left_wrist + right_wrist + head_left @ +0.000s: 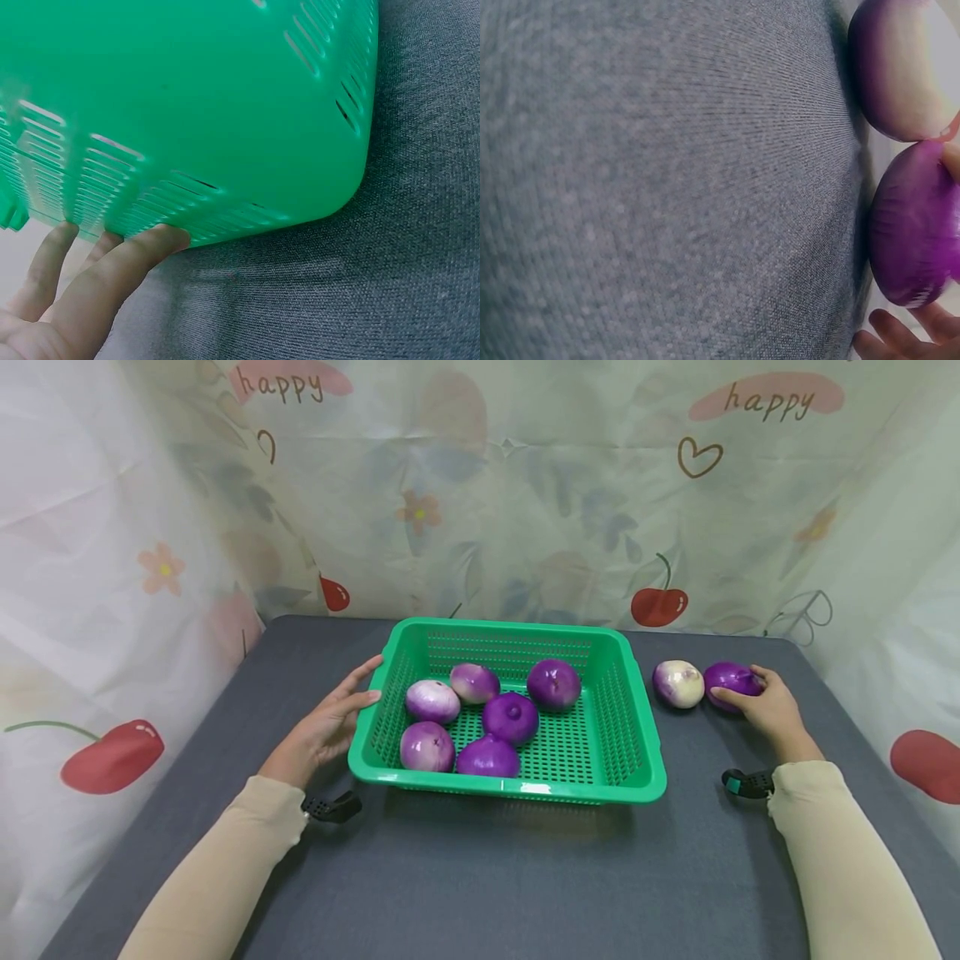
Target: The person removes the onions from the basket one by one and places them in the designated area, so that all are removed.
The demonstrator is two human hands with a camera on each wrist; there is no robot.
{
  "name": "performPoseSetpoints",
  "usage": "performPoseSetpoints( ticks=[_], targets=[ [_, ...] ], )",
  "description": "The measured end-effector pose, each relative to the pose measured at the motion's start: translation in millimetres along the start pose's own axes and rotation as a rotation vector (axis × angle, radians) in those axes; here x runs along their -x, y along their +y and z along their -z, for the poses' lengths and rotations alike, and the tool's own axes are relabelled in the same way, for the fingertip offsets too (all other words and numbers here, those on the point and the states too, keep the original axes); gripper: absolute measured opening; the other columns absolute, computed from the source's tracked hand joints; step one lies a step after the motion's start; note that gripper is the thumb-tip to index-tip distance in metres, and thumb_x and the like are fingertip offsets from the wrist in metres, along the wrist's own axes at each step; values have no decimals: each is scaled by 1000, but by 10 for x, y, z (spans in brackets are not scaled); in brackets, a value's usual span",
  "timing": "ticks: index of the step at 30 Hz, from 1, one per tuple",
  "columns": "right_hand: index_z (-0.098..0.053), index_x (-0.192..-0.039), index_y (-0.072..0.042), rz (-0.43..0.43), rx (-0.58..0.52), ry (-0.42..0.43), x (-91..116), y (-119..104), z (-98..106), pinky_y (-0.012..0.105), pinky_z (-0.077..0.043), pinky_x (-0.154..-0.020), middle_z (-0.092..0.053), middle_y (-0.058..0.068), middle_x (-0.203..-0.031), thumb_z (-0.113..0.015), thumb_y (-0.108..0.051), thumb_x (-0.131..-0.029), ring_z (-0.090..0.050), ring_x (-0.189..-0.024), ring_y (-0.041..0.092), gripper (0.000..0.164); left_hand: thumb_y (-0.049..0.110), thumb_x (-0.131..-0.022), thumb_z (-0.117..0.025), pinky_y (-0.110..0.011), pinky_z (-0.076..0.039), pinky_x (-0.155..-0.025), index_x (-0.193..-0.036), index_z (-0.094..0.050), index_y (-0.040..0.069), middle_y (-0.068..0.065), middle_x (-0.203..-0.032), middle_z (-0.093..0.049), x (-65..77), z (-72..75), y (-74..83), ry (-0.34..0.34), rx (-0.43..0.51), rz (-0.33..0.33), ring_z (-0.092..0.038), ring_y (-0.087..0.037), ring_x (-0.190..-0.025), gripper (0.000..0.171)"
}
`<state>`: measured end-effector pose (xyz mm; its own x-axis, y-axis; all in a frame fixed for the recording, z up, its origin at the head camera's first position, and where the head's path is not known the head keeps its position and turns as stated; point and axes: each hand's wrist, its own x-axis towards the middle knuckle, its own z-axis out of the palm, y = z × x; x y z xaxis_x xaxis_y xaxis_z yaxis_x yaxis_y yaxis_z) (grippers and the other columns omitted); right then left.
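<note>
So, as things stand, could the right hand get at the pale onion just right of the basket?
Probably yes, though it would likely need to let go first: the right hand grips the purple onion close beside the pale onion. Nothing visible covers the pale onion from above.

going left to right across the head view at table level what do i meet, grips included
left grip → green basket → white-and-purple bulb → purple bulb → right grip

Pale curtain (510,410) with red cherries (660,608), orange flowers (420,513) and "happy" lettering (768,400) behind a dark grey tabletop (480,885)
</note>
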<state>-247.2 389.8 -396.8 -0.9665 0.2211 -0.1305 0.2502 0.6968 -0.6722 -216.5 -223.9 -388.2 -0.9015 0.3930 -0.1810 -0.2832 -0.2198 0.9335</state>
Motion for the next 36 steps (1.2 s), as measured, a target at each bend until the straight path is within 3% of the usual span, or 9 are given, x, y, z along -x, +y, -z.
performPoseSetpoints(
  ticks=[27,32,36],
  targets=[
    [-4,-153,3,-3,-45,5,37,-31,40,68,-24,-107,-15,41,-149,-57,-52,-91,-20,-136,57,99,11,-103,-44,-43,-55,-85,-153,-17,36,-6,-137,-37,-23,-14,-20,4,-21,-8,-61,-19,-111,62],
    [-4,-155,-5,27,-109,36,94,-259,146,67,-25,-107,-10,33,-155,-57,-54,-91,-18,-140,53,97,12,-103,-44,-43,-55,-85,-153,-17,37,-6,-136,-38,-23,-3,-17,4,-23,-9,-61,-19,-111,62],
    [-8,-157,-17,138,-176,54,246,-628,257,63,-25,-110,-12,21,-160,-61,-53,-89,-18,-143,45,93,12,-103,-44,-43,-55,-85,-153,-17,38,-5,-136,-38,-15,7,-14,1,-19,-8,-61,-19,-110,62]
  ],
)
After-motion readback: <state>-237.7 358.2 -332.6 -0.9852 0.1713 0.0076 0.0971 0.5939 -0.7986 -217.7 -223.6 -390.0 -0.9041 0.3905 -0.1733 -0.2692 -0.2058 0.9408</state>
